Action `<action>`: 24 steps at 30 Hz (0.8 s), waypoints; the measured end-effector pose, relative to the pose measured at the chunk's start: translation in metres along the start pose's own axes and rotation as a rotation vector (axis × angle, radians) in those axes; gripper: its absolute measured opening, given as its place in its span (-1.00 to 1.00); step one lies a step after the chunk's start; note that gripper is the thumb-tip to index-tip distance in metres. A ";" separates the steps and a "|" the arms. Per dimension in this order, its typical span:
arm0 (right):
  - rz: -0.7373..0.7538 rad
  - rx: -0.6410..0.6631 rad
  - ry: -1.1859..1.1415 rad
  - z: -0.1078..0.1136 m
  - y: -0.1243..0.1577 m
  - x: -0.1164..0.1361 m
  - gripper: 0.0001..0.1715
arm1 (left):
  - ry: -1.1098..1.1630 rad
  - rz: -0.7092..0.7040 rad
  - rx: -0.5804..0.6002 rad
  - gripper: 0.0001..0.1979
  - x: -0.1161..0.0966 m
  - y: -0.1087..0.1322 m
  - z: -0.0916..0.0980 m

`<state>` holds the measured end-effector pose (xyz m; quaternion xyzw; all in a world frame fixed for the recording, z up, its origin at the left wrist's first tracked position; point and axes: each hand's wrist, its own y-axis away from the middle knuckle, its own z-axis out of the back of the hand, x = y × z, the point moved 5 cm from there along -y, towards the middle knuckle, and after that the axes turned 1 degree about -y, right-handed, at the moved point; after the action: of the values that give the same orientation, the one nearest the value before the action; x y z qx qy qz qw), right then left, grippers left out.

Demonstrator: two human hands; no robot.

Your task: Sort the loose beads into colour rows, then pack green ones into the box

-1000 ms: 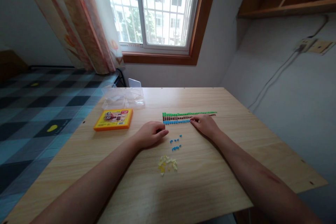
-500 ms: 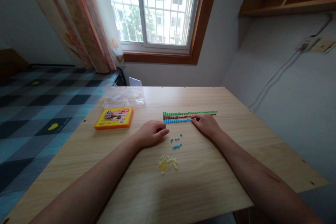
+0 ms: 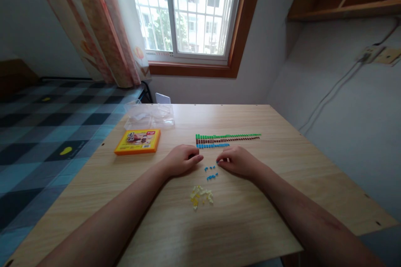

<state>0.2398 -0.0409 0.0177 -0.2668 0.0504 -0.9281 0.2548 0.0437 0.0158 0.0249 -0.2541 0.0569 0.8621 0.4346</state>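
Observation:
My right hand (image 3: 239,162) is low over the table, thumb and forefinger pinched on a tiny blue block (image 3: 217,162) that shows at their tips. Loose blue blocks (image 3: 211,177) lie in a small scatter just left of and below those fingertips. My left hand (image 3: 181,160) rests on the tabletop, fingers loosely curled and the thumb apart from them, with nothing visible in it. Beyond the hands run three lines of tiny blocks: a green row (image 3: 219,136), a dark brown row (image 3: 225,140) and a shorter blue row (image 3: 209,146), its left end close to my left hand.
Pale yellow blocks (image 3: 200,196) form a loose heap nearer me. On the left are a yellow-orange box (image 3: 138,142) and clear plastic trays (image 3: 150,116). The wooden table (image 3: 250,233) stands beside a checked bed (image 3: 40,146), with a window (image 3: 200,16) behind.
My right hand has drawn back from the end of the blue row, toward me and to the left, onto a loose blue block. My left hand stays in place.

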 end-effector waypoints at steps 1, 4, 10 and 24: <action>-0.005 0.007 0.007 0.000 0.000 -0.001 -0.84 | -0.001 0.000 -0.001 -0.60 0.000 0.000 0.000; -0.026 0.015 0.018 0.003 0.000 -0.006 -0.86 | -0.002 0.003 0.009 -0.61 0.000 0.000 0.001; -0.037 0.019 0.067 0.005 0.000 -0.008 -0.90 | -0.004 0.011 0.023 -0.61 0.000 -0.001 0.001; -0.243 -0.177 0.168 0.045 0.008 -0.070 -0.80 | -0.005 0.014 0.023 -0.60 0.002 -0.001 0.000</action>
<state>0.3172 -0.0107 0.0213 -0.2136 0.1205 -0.9631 0.1110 0.0432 0.0176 0.0242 -0.2465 0.0675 0.8650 0.4317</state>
